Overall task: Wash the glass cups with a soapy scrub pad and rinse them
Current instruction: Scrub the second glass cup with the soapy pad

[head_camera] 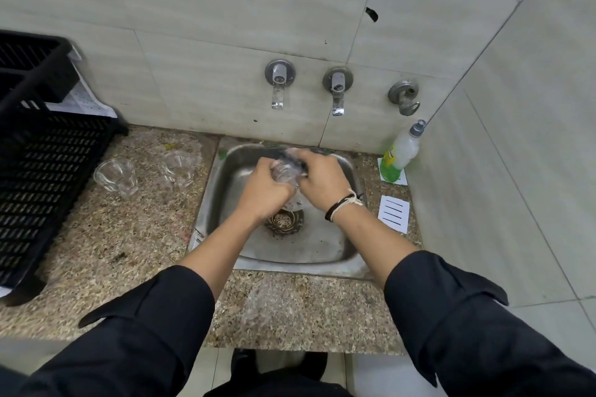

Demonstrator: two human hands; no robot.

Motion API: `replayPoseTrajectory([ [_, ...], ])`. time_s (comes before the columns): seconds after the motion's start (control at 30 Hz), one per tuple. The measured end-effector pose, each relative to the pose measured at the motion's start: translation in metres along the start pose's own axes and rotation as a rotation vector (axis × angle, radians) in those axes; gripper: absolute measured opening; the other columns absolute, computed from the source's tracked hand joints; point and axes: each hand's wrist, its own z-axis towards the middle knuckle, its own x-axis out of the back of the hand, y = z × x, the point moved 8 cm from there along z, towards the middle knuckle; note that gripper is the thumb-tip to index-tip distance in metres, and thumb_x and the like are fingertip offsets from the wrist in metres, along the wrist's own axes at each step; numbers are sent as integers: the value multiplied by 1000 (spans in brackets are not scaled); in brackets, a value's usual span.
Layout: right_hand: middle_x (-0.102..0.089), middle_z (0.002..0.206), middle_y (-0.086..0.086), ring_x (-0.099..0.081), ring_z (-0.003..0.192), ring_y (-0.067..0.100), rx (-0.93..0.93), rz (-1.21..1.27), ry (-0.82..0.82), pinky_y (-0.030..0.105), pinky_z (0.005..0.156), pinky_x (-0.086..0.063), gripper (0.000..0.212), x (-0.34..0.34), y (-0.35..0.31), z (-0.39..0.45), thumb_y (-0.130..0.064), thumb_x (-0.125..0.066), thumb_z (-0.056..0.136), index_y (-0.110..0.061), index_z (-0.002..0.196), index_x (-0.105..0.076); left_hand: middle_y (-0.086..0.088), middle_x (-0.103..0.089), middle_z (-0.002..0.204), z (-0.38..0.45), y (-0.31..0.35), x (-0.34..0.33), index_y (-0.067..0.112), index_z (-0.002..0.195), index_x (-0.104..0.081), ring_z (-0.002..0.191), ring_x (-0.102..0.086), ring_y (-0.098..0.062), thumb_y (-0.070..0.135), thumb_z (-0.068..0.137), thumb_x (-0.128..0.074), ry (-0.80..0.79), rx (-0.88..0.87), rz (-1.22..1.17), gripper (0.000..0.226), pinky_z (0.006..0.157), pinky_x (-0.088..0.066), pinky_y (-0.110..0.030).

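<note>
Over the steel sink (322,255) my left hand (263,190) grips a clear glass cup (285,172). My right hand (322,180) presses a dark scrub pad (292,156) against the cup's top; most of the pad is hidden by my fingers. Two more glass cups stand on the counter left of the sink: one (115,177) nearer the rack, the other (177,167) closer to the sink. No water runs from the taps.
A black plastic dish rack (42,177) fills the counter's left side. Two wall taps (278,84) (337,90) hang above the sink, with a third fitting (404,97) to the right. A green dish soap bottle (400,153) stands in the right corner beside a white card (394,213).
</note>
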Motion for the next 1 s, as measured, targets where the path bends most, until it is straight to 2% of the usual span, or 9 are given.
replayPoseTrajectory([
  [0.07,-73,120,3,-66,115,22,-185,135,24,37,101,-52,52,1,22,4,-13,-62,78,-20,129,-67,7,-65,107,-3,-4,0,20,121,-50,96,-65,-9,17,79,-73,44,6,-86,47,80,-55,-31],
  [0.13,-72,122,3,-66,115,19,-247,212,66,32,102,-51,51,1,24,0,-11,-62,80,-17,130,-67,7,-64,114,-8,-5,-4,24,128,-45,103,-66,-12,21,75,-73,69,-12,-154,60,87,-56,-35],
  [0.23,-72,122,2,-65,114,19,-298,306,115,28,100,-50,49,-1,19,-7,-7,-60,84,-18,131,-67,-1,-60,116,-8,-5,-7,18,131,-40,100,-61,-15,4,80,-61,97,-1,-158,57,81,-50,-30],
  [0.33,-67,132,6,-61,124,21,-54,154,173,36,108,-47,49,8,-8,-16,-16,-49,85,-19,131,-67,2,-61,107,3,-3,-3,16,119,-43,93,-60,-11,7,88,-56,108,-14,-45,35,72,-48,-22],
  [0.43,-57,145,9,-55,132,27,215,-141,22,38,108,-47,48,0,-34,-19,-29,-46,88,-24,132,-64,4,-65,96,7,0,-1,13,110,-53,90,-65,-15,34,88,-57,130,-62,44,31,70,-52,-35],
  [0.57,-67,130,10,-63,119,33,14,-149,-29,45,98,-52,51,9,-11,9,-17,-57,83,-21,134,-63,0,-61,102,4,10,-4,12,115,-48,91,-58,-18,10,88,-63,141,-68,61,31,71,-37,-27],
  [0.7,-53,148,9,-53,134,28,173,-190,-83,40,112,-43,48,-2,-32,-13,-20,-55,89,-26,136,-60,-7,-59,106,10,12,2,18,102,-46,93,-60,-24,18,93,-59,117,-80,143,16,68,-42,-32],
  [0.87,-69,125,11,-64,116,34,-9,-176,-68,43,95,-53,54,3,-3,12,-10,-57,81,-24,132,-63,-3,-59,107,9,14,-2,8,118,-50,95,-56,-21,17,89,-62,104,-52,143,33,76,-40,-31],
  [1.0,-53,148,11,-52,135,30,161,-184,-106,40,111,-44,47,-3,-22,-10,-23,-47,91,-26,137,-58,-4,-60,105,12,17,3,12,107,-46,96,-59,-23,18,87,-64,92,-66,160,28,76,-43,-33],
])
